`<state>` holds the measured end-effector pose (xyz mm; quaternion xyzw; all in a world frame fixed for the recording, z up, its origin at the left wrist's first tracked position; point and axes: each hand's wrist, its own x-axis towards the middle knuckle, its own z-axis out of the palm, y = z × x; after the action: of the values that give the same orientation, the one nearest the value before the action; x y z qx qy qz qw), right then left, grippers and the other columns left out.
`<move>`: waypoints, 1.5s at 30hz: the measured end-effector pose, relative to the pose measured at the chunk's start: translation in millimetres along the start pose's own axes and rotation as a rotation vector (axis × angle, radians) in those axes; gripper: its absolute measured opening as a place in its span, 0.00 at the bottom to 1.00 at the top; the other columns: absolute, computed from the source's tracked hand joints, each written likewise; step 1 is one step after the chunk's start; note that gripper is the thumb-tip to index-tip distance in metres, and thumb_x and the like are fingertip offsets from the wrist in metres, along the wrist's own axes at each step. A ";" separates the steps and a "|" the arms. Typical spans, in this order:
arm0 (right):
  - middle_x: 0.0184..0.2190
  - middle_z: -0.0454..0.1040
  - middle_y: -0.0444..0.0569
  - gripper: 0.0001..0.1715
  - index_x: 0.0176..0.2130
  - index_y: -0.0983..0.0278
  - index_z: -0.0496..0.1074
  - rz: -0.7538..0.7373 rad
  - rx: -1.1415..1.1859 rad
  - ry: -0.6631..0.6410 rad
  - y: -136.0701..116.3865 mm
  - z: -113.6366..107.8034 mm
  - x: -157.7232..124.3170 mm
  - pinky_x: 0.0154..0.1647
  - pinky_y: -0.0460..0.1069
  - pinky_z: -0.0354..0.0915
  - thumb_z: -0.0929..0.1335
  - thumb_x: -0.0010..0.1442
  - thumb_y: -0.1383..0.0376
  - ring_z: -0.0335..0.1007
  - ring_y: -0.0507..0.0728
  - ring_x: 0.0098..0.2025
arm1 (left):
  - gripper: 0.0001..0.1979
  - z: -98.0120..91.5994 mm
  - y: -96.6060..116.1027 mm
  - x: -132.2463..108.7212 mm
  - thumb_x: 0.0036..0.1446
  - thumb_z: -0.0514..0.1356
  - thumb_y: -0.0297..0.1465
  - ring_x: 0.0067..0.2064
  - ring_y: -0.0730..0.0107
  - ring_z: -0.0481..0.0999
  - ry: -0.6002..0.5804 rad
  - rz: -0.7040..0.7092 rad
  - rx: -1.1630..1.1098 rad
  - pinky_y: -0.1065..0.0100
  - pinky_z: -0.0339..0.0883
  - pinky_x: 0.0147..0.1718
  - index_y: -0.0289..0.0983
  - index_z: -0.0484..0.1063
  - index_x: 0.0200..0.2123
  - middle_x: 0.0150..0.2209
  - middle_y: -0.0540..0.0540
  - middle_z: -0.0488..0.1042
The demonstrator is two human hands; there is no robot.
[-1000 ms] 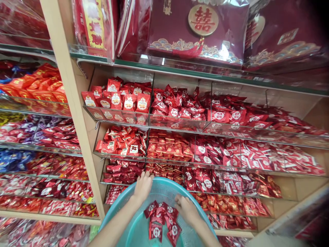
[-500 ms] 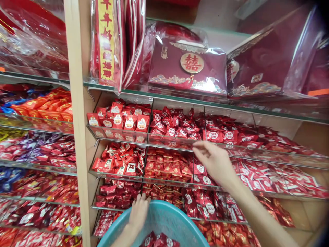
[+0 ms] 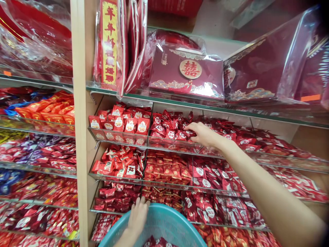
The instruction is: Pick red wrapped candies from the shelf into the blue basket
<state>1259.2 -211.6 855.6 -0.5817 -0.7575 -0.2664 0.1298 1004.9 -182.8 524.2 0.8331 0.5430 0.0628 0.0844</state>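
My left hand (image 3: 138, 216) grips the far rim of a teal plastic basket (image 3: 164, 223) at the bottom of the view. A few dark red candy packets (image 3: 159, 242) lie inside the basket. My right hand (image 3: 203, 134) reaches up into the middle bin of the top candy shelf. Its fingers curl down onto the dark red wrapped candies (image 3: 171, 127) there. Whether a packet is inside the fingers is hidden.
Tiered clear bins (image 3: 123, 139) hold many red wrapped sweets across several rows. A wooden upright (image 3: 81, 137) divides the shelving at left. Above, a glass shelf carries maroon gift boxes (image 3: 189, 73) and bagged red banners (image 3: 110, 44).
My right hand has risen from the basket to the top shelf bin and now rests on the candies. The view has tilted upward. My left hand stays on the basket rim.
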 end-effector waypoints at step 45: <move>0.54 0.66 0.58 0.33 0.53 0.63 0.64 0.195 0.363 -0.812 -221.8 218.9 -215.2 0.41 0.54 0.66 0.63 0.47 0.78 0.72 0.65 0.45 | 0.19 -14.7 6.6 -3.8 0.62 0.43 0.27 0.54 0.57 0.61 0.028 0.088 0.058 0.55 0.64 0.47 0.40 0.68 0.51 0.50 0.43 0.65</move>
<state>1135.5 -305.2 510.2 -0.6755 -0.7231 0.1338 -0.0532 1006.4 -187.8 539.9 0.8574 0.5083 0.0626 0.0498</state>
